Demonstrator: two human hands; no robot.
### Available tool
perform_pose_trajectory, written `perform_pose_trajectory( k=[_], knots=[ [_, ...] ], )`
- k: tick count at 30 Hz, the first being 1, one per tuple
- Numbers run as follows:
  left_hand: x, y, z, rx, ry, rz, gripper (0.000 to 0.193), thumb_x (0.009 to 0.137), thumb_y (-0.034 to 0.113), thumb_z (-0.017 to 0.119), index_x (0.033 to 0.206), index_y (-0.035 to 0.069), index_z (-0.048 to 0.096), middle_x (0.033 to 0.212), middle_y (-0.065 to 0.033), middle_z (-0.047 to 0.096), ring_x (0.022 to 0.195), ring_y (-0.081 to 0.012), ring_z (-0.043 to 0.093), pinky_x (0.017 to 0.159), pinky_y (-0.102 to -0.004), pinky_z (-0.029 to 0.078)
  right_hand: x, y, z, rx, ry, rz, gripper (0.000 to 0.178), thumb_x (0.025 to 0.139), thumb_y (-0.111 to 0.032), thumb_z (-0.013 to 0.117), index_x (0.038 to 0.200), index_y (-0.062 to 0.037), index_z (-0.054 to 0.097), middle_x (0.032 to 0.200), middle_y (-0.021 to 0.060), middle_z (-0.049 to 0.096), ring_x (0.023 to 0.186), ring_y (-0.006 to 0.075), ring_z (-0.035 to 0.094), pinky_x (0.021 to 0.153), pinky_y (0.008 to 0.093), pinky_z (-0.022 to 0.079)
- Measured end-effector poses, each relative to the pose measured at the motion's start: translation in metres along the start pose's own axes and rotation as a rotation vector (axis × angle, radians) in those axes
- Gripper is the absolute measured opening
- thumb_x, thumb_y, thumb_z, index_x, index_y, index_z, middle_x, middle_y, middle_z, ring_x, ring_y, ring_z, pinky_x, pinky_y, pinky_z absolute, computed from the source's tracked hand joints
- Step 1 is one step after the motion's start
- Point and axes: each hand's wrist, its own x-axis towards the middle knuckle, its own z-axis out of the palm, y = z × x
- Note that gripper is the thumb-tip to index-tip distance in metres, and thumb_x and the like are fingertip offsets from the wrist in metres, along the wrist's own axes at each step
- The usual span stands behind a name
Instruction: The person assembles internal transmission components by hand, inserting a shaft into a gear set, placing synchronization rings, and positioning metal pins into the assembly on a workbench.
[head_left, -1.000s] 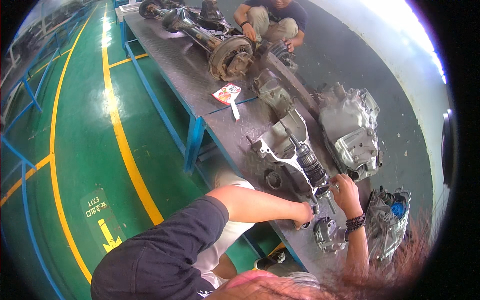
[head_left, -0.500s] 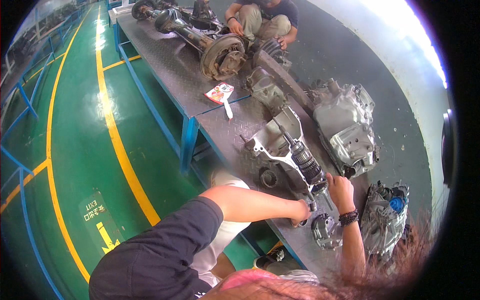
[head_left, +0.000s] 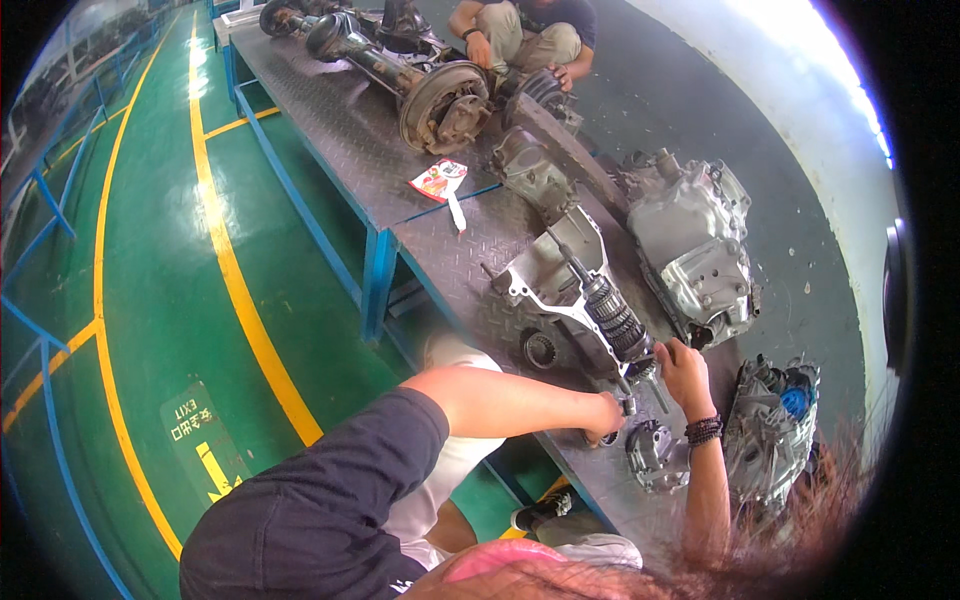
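Observation:
An opened gearbox half [head_left: 545, 275] lies on the steel workbench [head_left: 350, 140], with a geared shaft [head_left: 615, 320] sticking out toward me. My right hand [head_left: 682, 372], with a dark bead bracelet at the wrist, grips the near end of that shaft's gear stack. My left hand [head_left: 604, 415] is closed on a small metal part at the shaft's tip, close to the bench's front edge. A loose gear ring [head_left: 541, 348] rests beside the housing.
A grey gearbox casing [head_left: 692, 245] sits to the right, smaller housings [head_left: 770, 430] nearer me. A rear axle with brake drum [head_left: 440, 100] lies at the far end, where another person [head_left: 525, 35] crouches. A red-white packet [head_left: 438, 180] lies mid-bench. Green floor with yellow lines is left.
The view has shifted slightly, so the bench sits higher in frame. Both hands stay at the shaft's near end, the right hand a little higher on the gears.

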Motion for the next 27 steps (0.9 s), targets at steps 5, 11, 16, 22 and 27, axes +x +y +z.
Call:
perform_pose_trajectory(
  k=[5, 11, 16, 22, 27],
  knots=[
    [-0.006, -0.003, 0.000, -0.006, 0.010, 0.013, 0.082, 0.070, 0.047, 0.090, 0.133, 0.003, 0.061, 0.126, -0.0148, 0.068, 0.121, -0.0319, 0.066, 0.095, -0.0458, 0.055, -0.004, -0.025, -0.017, -0.050, -0.015, -0.038, 0.020, 0.099, -0.023, 0.065, 0.096, -0.0037, 0.067, 0.093, 0.0182, 0.072, 0.087, 0.0415, 0.069, 0.075, 0.0486, 0.054],
    [-0.001, -0.003, 0.004, -0.001, 0.041, 0.010, 0.079, 0.069, 0.046, 0.091, 0.130, 0.004, 0.062, 0.125, -0.0139, 0.068, 0.120, -0.0315, 0.066, 0.095, -0.0448, 0.055, -0.003, -0.017, -0.028, 0.117, -0.046, -0.178, 0.010, 0.089, -0.008, 0.067, 0.098, -0.0019, 0.067, 0.102, 0.0152, 0.072, 0.093, 0.0377, 0.070, 0.077, 0.0464, 0.054],
    [-0.005, 0.001, -0.001, -0.013, 0.014, 0.013, 0.081, 0.068, 0.046, 0.092, 0.131, 0.004, 0.062, 0.125, -0.0147, 0.068, 0.119, -0.0313, 0.066, 0.094, -0.0448, 0.055, -0.006, -0.011, -0.026, 0.215, -0.041, -0.083, 0.011, 0.090, -0.011, 0.070, 0.094, -0.0018, 0.067, 0.096, 0.0157, 0.072, 0.089, 0.0412, 0.068, 0.077, 0.0472, 0.054],
    [-0.004, 0.000, 0.005, -0.022, 0.042, 0.009, 0.079, 0.068, 0.045, 0.092, 0.129, 0.004, 0.063, 0.122, -0.0147, 0.070, 0.119, -0.0313, 0.066, 0.095, -0.0450, 0.055, -0.001, -0.012, -0.007, -0.165, -0.065, 0.025, 0.030, 0.097, -0.033, 0.068, 0.094, -0.0035, 0.069, 0.089, 0.0195, 0.073, 0.088, 0.0420, 0.069, 0.075, 0.0512, 0.053],
    [-0.007, -0.002, -0.004, 0.002, 0.000, 0.008, 0.082, 0.068, 0.047, 0.092, 0.131, 0.004, 0.062, 0.128, -0.0142, 0.067, 0.121, -0.0307, 0.065, 0.097, -0.0436, 0.054, -0.002, -0.018, -0.017, -0.051, -0.041, 0.008, 0.027, 0.096, -0.032, 0.070, 0.101, -0.0055, 0.072, 0.087, 0.0187, 0.073, 0.085, 0.0399, 0.071, 0.073, 0.0487, 0.054]
  ],
)
